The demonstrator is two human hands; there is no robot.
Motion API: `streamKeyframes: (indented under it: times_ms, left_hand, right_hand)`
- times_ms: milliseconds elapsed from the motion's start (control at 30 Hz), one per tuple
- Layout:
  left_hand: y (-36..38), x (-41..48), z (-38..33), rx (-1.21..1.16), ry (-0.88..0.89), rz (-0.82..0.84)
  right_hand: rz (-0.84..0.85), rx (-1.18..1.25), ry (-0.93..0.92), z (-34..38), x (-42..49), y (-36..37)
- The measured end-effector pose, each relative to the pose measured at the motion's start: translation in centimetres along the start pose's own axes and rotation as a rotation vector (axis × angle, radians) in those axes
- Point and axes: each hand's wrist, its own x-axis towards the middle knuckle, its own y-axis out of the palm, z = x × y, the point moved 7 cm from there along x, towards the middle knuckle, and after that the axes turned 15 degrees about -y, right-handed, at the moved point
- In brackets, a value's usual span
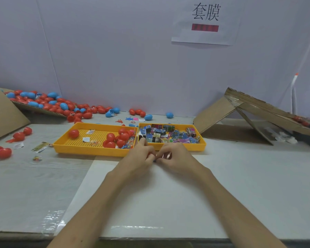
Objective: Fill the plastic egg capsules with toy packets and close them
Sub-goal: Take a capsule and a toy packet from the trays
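My left hand (141,158) and my right hand (172,157) meet just in front of the two yellow trays. The left hand's fingers curl round a red egg capsule (149,154), mostly hidden, only a sliver showing. The right hand pinches something small and dark (155,160) against it; I cannot tell what it is. The left tray (89,149) holds several red capsule halves (114,139) and a few loose packets. The right tray (202,142) is full of printed toy packets (168,135).
Red and blue eggs (48,102) spill from a cardboard flap at the back left, with more scattered along the wall. Loose red capsules (1,152) and packets lie at the left. A tilted cardboard box (240,113) stands at the right. A paper sign (205,20) hangs on the wall.
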Motion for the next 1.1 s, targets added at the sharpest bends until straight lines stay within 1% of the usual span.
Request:
streamKeyframes:
  times_ms: [100,200,533,800,867,933,1000,1067,1100]
  left_hand:
    - [0.5,0.1,0.7,0.092,-0.070,0.013]
    - [0.5,0.3,1.1,0.127,-0.078,0.021]
    - [0.6,0.6,1.1,0.110,-0.086,-0.082]
    - [0.6,0.5,0.8,0.098,-0.123,-0.070]
    - [0.6,0.5,0.9,0.108,-0.117,-0.056]
    - [0.5,0.3,0.9,0.117,-0.097,-0.024]
    - [0.5,0.2,0.8,0.102,-0.063,0.010]
    - [0.0,0.2,0.5,0.015,-0.043,-0.007]
    - [-0.5,0.3,0.4,-0.067,-0.045,-0.030]
  right_hand:
    - [0.017,0.000,0.014,-0.1,0.0,0.0]
    - [0.021,0.006,0.025,-0.1,-0.1,0.0]
    - [0.055,-0.010,0.107,-0.7,-0.1,-0.2]
    - [0.130,0.022,0.217,-1.7,-0.8,-1.3]
    - [0.107,0.078,0.264,-2.0,-1.1,-1.9]
    - [0.037,0.202,0.305,-2.2,-1.3,-2.3]
    - [-0.023,0.296,0.304,-2.0,-1.3,-2.5]
    - [-0.071,0.382,0.289,-1.6,-1.0,-2.5]
    - [-0.094,0.422,0.286,-1.5,-0.9,-2.4]
